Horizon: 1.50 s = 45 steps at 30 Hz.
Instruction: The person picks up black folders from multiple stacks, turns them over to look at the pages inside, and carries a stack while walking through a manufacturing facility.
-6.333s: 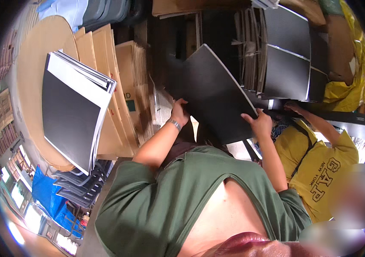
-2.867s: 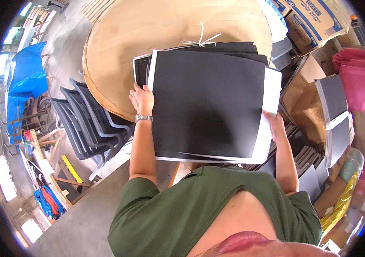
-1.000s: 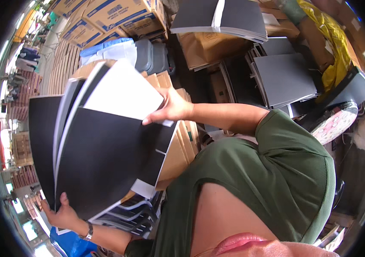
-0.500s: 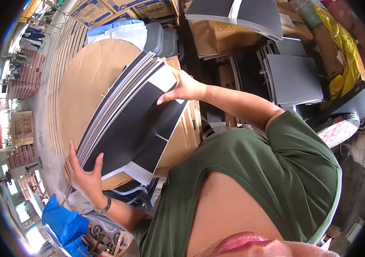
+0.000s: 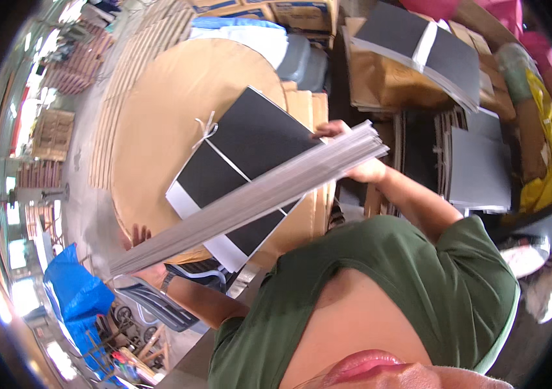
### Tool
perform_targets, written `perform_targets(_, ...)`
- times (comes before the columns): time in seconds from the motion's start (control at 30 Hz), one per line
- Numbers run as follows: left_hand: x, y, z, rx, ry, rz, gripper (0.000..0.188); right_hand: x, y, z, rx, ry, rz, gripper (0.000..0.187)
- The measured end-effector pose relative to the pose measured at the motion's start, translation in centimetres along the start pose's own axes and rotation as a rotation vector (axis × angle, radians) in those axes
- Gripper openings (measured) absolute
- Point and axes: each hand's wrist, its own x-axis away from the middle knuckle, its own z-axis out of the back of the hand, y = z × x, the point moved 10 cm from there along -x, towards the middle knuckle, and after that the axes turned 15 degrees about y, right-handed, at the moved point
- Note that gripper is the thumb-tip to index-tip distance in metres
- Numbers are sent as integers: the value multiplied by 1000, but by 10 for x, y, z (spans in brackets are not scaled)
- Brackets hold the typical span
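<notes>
A thick stack of thin sheets (image 5: 250,198) is held up on edge, its layered grey-white edges facing up. My left hand (image 5: 153,275), with a band at the wrist, grips the lower left end, fingers on the far side. At the upper right end my right hand (image 5: 368,171) clasps the stack, its fingertips showing beyond it. Beneath lies a black sheet bundle (image 5: 250,129), tied with a white string (image 5: 207,131) in a bow; white sheet corners stick out below it. The raised stack hides part of this bundle.
The bundle rests on a round tan board (image 5: 153,123). Folded cardboard (image 5: 302,107) stands beside it. At right are a strapped black sheet pile (image 5: 392,32), another dark stack (image 5: 480,168) and yellow plastic (image 5: 548,129). A grey chair (image 5: 159,305) and blue tarp (image 5: 75,292) are lower left.
The stack, earlier tilted with its black face showing, has been lifted and turned on edge. The string-tied bundle beneath is now exposed. The whole view has also shifted.
</notes>
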Motion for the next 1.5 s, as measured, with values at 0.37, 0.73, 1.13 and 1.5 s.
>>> perform_targets(0.37, 60, 46, 51, -106, 861, -327, 76, -65, -22, -30, 56, 84, -107, 68)
perform_targets(0.73, 78, 119, -262, -1413, -77, -1237, 118, -54, 1, -21, 32, 29, -219, 63)
perform_targets(1.13, 49, 16, -295, -1861, -407, -765, 100, -8, -175, -24, 703, 378, 1029, 70)
perform_targets(1.5, 57, 18, -299, -1827, -397, -838, 92, 21, -176, -64, 993, 265, 1247, 38)
